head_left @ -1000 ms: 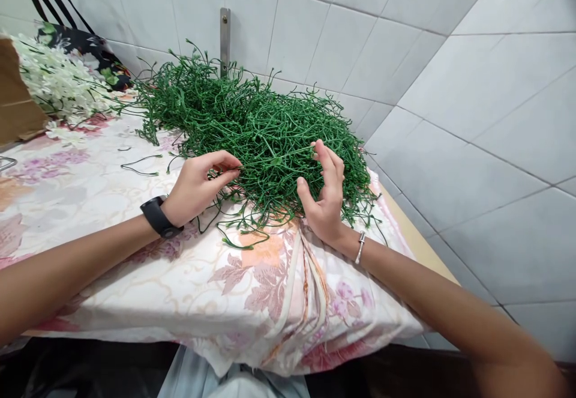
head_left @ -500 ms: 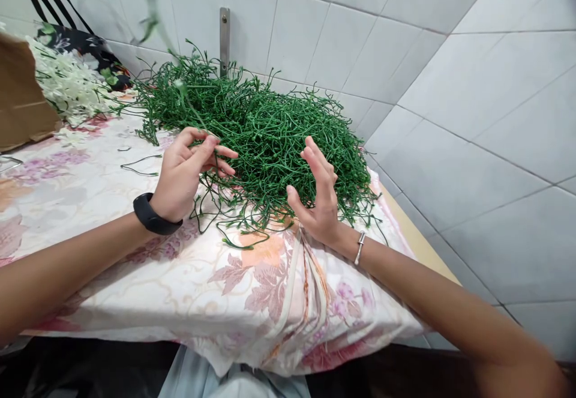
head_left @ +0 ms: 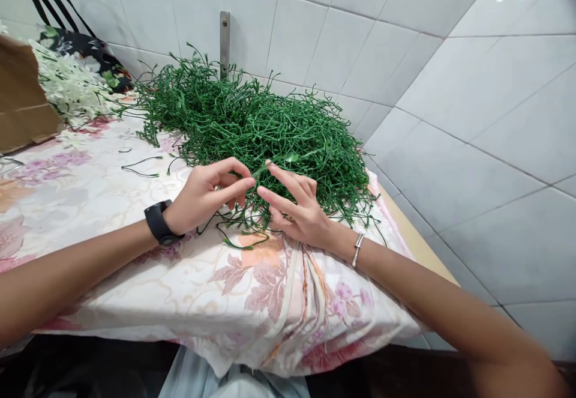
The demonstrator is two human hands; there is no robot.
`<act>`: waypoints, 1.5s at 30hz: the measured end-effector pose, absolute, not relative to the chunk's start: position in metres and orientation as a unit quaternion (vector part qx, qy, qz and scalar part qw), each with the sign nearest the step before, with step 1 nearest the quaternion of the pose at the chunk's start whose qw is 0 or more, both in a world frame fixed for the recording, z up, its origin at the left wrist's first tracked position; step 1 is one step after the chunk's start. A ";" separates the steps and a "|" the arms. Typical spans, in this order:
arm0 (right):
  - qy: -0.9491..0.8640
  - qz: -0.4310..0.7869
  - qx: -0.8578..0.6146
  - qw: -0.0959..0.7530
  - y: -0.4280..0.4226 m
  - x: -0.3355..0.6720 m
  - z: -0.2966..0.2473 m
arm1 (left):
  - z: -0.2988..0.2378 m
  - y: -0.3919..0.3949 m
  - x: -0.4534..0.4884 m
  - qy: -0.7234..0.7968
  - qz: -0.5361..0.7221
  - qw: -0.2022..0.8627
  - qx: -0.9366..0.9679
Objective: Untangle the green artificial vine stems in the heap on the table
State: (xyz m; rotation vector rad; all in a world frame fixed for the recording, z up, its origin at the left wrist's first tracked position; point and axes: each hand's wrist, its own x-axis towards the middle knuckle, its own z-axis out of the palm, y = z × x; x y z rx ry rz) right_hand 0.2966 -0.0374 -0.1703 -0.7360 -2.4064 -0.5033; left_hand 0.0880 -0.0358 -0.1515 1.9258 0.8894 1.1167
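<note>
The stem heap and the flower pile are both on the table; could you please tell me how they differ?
The stem heap is deep green; the flower pile is mostly white. The stem heap is a tangle of thin strands, while the flower pile shows broader petals. The stem heap fills more of the view; brown cardboard partly hides the flower pile. Both lie on the floral tablecloth.

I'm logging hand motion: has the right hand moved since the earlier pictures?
Yes. The right hand is farther left, judged against the metal wall strip, and nearer the left hand.
</note>
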 end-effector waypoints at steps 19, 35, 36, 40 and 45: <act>-0.796 -0.124 -0.423 0.414 -0.033 0.300 -0.166 | -0.153 -0.025 0.086 0.310 0.439 0.478 0.694; -0.780 -0.201 -0.374 0.461 -0.045 0.303 -0.152 | -0.152 -0.036 0.087 0.337 0.371 0.307 0.809; -0.773 -0.206 -0.374 0.469 -0.046 0.304 -0.146 | -0.152 -0.038 0.087 0.336 0.363 0.296 0.817; -0.726 -0.236 -0.387 0.517 -0.047 0.314 -0.113 | -0.153 -0.043 0.089 0.322 0.341 0.267 0.842; -0.682 -0.318 -0.418 0.510 -0.010 0.342 -0.063 | -0.151 -0.046 0.091 0.311 0.332 0.250 0.855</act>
